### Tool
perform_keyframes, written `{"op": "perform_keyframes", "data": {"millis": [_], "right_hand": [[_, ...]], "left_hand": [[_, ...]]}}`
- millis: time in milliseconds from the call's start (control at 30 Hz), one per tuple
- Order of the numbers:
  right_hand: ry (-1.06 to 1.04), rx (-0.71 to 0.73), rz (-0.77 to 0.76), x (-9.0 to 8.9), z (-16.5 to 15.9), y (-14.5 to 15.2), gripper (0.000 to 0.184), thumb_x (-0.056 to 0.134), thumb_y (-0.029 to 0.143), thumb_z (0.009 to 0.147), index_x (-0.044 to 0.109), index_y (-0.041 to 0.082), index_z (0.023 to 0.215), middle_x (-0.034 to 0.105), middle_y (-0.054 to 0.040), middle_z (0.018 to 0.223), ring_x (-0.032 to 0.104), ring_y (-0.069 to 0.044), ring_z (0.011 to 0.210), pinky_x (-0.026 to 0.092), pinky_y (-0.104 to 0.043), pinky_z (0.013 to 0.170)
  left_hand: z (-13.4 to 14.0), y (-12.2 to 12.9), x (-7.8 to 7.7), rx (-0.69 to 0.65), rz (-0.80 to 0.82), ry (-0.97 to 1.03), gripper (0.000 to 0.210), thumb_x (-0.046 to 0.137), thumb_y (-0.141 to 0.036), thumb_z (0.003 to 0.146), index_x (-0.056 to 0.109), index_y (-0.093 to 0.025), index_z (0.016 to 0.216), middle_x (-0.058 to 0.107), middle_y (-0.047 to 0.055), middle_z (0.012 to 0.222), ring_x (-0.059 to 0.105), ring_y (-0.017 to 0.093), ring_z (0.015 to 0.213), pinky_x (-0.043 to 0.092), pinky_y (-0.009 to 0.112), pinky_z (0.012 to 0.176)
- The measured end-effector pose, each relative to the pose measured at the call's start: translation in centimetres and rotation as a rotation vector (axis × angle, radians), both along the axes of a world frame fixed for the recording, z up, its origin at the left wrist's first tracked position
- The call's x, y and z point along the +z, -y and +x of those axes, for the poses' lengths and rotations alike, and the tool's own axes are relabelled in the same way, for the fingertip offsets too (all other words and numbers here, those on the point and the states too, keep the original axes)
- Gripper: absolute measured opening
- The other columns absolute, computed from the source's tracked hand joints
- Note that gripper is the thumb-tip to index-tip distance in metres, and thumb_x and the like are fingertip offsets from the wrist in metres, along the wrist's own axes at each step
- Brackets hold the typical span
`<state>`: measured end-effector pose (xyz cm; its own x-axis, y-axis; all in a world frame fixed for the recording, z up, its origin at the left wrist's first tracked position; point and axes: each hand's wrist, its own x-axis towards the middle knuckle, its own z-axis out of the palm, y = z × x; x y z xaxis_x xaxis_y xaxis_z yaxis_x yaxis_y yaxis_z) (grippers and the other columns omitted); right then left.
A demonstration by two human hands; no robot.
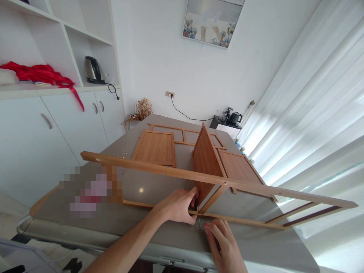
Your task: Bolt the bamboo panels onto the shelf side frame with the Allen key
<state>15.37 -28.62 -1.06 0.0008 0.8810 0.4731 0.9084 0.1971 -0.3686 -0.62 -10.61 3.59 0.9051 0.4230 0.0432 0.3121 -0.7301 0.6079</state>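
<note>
My left hand is closed around the near lower rail of a wooden shelf frame, where a slatted wooden panel meets it. The panel stands upright between this rail and the raised upper rail. Just right of it, my right hand pinches a thin bent hex key, whose tip points at the rail by the panel's corner. A bolt head shows in the upper rail. Whether the key sits in a bolt is too small to tell.
More wooden panels, one at the left and one at the right, lie on the grey table with a ladder-like frame behind. Small metal hardware lies at the left. A blurred patch covers the table's left side.
</note>
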Motion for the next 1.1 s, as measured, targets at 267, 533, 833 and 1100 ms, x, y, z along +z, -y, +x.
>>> {"op": "perform_keyframes", "data": {"millis": [267,533,833,1100], "right_hand": [[0.048,-0.055,0.05,-0.1,-0.7,-0.5,0.014,0.048,0.02,0.101,0.061,0.025,0.099,0.054,-0.0036,0.089,0.059,-0.017,0.08,0.055,-0.028,0.072],[0.077,-0.066,0.098,-0.1,-0.9,-0.9,0.014,0.046,0.02,0.102,0.06,0.024,0.1,0.054,-0.0037,0.089,0.058,-0.017,0.08,0.054,-0.028,0.071],[0.189,-0.099,0.126,-0.5,-1.5,-1.0,0.018,0.044,0.018,0.102,0.062,0.023,0.101,0.057,-0.005,0.088,0.059,-0.018,0.081,0.053,-0.03,0.07],[0.221,-0.1,0.116,-0.1,-1.8,-1.0,0.017,0.045,0.017,0.101,0.061,0.023,0.103,0.059,-0.0055,0.09,0.06,-0.019,0.081,0.053,-0.031,0.07]], "left_hand": [[0.0,0.0,-0.1,-0.003,0.003,0.022,0.042,0.072,-0.035,0.064,0.046,-0.025,0.096,0.069,-0.001,0.089,0.065,0.022,0.078,0.041,0.029,0.064],[0.1,-0.1,-0.4,0.0,0.011,0.038,0.044,0.072,-0.035,0.064,0.045,-0.025,0.097,0.068,-0.002,0.088,0.064,0.021,0.076,0.042,0.029,0.065],[0.1,-0.1,-0.3,-0.006,0.002,0.033,0.044,0.073,-0.036,0.064,0.044,-0.025,0.095,0.069,-0.001,0.088,0.064,0.022,0.076,0.041,0.029,0.064],[0.1,0.0,-0.2,0.001,-0.005,0.021,0.044,0.074,-0.035,0.064,0.044,-0.025,0.096,0.07,0.0,0.09,0.066,0.023,0.079,0.042,0.029,0.064]]}}
